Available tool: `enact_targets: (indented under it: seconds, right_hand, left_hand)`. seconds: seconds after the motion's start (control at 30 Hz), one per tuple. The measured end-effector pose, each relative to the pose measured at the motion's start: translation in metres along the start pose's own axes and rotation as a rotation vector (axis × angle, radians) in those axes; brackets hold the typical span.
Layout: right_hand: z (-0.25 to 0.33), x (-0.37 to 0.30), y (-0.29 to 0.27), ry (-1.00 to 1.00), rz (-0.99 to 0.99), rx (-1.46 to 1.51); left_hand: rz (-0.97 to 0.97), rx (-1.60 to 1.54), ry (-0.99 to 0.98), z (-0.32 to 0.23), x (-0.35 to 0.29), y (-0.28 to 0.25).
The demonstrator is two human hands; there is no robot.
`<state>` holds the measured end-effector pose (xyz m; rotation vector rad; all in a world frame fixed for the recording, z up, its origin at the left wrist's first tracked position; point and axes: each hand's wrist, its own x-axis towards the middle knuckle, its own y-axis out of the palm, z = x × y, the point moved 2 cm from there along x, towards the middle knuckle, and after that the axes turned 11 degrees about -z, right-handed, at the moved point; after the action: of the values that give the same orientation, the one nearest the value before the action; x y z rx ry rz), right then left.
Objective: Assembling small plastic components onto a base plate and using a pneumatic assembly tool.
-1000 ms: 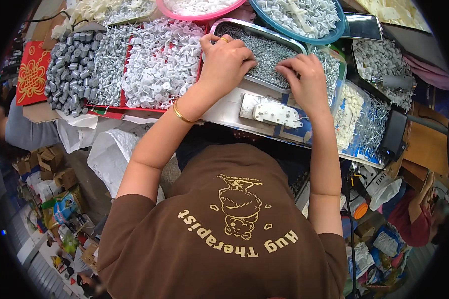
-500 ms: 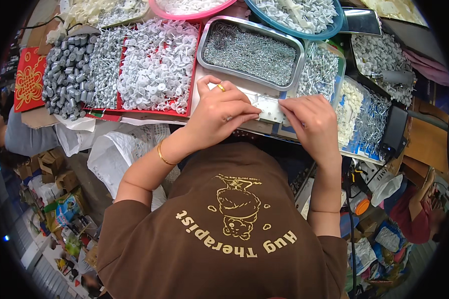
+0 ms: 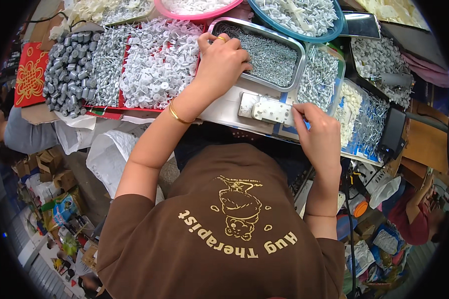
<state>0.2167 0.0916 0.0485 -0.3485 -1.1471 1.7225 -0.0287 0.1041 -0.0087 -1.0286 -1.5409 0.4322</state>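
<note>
My left hand (image 3: 221, 62) reaches over the left end of a metal tray (image 3: 299, 70) full of tiny silvery screws (image 3: 264, 56). Its fingers are bent and drawn together at the screws; whatever lies between the tips is hidden. Closer to me, a small white block with holes (image 3: 272, 112) lies on a flat silvery plate (image 3: 245, 105) at the table's near edge. My right hand (image 3: 318, 132) pinches the block's right end between thumb and fingers.
Left of the tray, a red box (image 3: 190, 112) holds white round-headed pieces (image 3: 157, 74), beside grey cylinders (image 3: 70, 70). A pink basin (image 3: 204, 16) and a teal basin (image 3: 338, 27) stand behind. Rightward are nail-like pins (image 3: 318, 74), cream pieces (image 3: 348, 112) and a black device (image 3: 394, 130).
My left hand has left the white block and moved up to the tray of screws. My right hand stays at the block's right end, and more of the block shows.
</note>
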Motion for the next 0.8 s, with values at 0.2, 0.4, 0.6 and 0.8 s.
enact_targets:
  seconds: [0.2, 0.4, 0.6, 0.8]
  right_hand:
    - [-0.007, 0.034, -0.010, 0.067, -0.126, 0.159]
    - [-0.043, 0.073, 0.056, -0.238, -0.030, 0.006]
    - [-0.038, 0.072, 0.042, -0.200, -0.115, 0.101]
    - [-0.039, 0.063, -0.006, -0.071, -0.274, 0.184]
  left_hand:
    - [0.029, -0.076, -0.115, 0.002, 0.001, 0.003]
    - [0.003, -0.213, -0.173, -0.012, 0.006, -0.011]
    - [0.129, -0.504, 0.013, -0.079, -0.019, -0.043]
    - [0.075, -0.189, 0.234, -0.088, -0.035, -0.035]
